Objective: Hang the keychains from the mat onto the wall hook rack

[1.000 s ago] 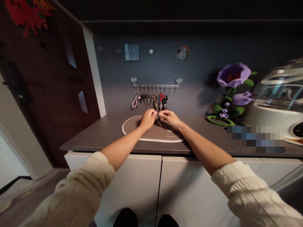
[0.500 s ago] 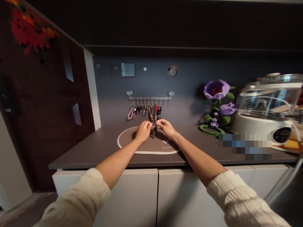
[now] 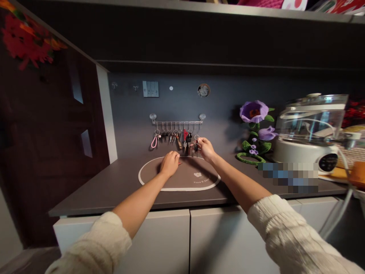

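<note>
My right hand (image 3: 207, 150) is raised below the right end of the hook rail (image 3: 178, 122), its fingers pinched on a bunch of keys (image 3: 195, 147) that dangles on a metal ring. Lower down, my left hand (image 3: 170, 163) is over the oval brown mat (image 3: 151, 179), with its fingers curled closed. A thin red tip pokes out beside its fingertips; what it belongs to is hidden. Several other key bunches hang from the rail, among them one with a pink loop (image 3: 154, 141) at the left and one with a red tag (image 3: 185, 134) near the right.
Purple crocheted flowers (image 3: 254, 111) and a white appliance with a clear cover (image 3: 296, 150) stand on the right of the dark counter (image 3: 94, 186). A shelf (image 3: 185, 38) overhangs the wall. A dark door (image 3: 54, 152) is at the left.
My right hand has moved right and slightly up with the keys, away from my left hand. My left hand has dropped lower over the mat. The camera view has shifted a little.
</note>
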Demonstrator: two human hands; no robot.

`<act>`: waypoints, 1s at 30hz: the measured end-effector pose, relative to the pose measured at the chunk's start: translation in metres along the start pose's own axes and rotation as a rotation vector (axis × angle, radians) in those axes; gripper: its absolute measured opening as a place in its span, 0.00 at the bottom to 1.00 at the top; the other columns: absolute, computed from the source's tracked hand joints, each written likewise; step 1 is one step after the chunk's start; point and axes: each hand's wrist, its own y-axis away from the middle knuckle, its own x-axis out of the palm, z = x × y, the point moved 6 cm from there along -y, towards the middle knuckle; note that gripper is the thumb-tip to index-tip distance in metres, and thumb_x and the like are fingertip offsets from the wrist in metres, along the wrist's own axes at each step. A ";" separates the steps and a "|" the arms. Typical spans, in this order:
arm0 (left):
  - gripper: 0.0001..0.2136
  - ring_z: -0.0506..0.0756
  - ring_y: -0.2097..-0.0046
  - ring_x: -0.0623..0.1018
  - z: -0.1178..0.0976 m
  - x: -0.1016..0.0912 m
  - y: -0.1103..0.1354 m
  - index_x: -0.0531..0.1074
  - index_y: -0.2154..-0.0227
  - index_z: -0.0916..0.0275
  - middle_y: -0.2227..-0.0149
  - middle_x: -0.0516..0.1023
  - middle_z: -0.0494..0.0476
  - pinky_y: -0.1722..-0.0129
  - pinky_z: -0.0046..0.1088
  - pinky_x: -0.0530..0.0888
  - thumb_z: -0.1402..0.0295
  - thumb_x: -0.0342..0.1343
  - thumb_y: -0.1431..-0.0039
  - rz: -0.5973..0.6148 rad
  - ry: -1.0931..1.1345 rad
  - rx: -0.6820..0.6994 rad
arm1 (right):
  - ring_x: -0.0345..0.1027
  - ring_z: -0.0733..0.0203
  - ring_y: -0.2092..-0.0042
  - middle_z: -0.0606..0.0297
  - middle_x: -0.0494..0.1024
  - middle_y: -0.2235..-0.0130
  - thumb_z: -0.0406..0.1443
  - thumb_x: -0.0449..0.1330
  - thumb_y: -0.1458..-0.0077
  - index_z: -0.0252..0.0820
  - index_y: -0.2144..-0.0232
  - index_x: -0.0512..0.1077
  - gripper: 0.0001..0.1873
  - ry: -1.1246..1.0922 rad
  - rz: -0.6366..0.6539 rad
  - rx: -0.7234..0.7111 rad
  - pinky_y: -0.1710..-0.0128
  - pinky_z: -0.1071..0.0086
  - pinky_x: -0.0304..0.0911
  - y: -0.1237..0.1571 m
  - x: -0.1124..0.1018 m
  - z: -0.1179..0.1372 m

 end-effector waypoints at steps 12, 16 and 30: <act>0.12 0.54 0.64 0.71 0.004 0.004 -0.001 0.68 0.72 0.62 0.68 0.72 0.58 0.63 0.30 0.65 0.69 0.40 0.41 0.001 0.007 -0.028 | 0.57 0.71 0.83 0.68 0.64 0.84 0.33 0.50 0.45 0.39 0.81 0.59 0.13 0.051 -0.165 -0.039 0.83 0.76 0.56 -0.064 -0.002 0.022; 0.11 0.54 0.64 0.71 0.003 0.004 -0.001 0.68 0.72 0.62 0.68 0.72 0.57 0.63 0.30 0.65 0.69 0.40 0.41 0.000 0.006 -0.038 | 0.56 0.71 0.84 0.70 0.62 0.85 0.34 0.51 0.46 0.40 0.82 0.59 0.13 0.071 -0.233 -0.042 0.84 0.75 0.56 -0.080 -0.004 0.018; 0.11 0.54 0.63 0.71 0.004 0.002 -0.001 0.68 0.71 0.62 0.67 0.72 0.57 0.63 0.29 0.64 0.69 0.41 0.40 -0.015 0.007 -0.061 | 0.54 0.71 0.85 0.72 0.60 0.86 0.32 0.51 0.46 0.39 0.82 0.60 0.13 0.134 -0.355 0.003 0.85 0.76 0.56 -0.093 -0.010 -0.002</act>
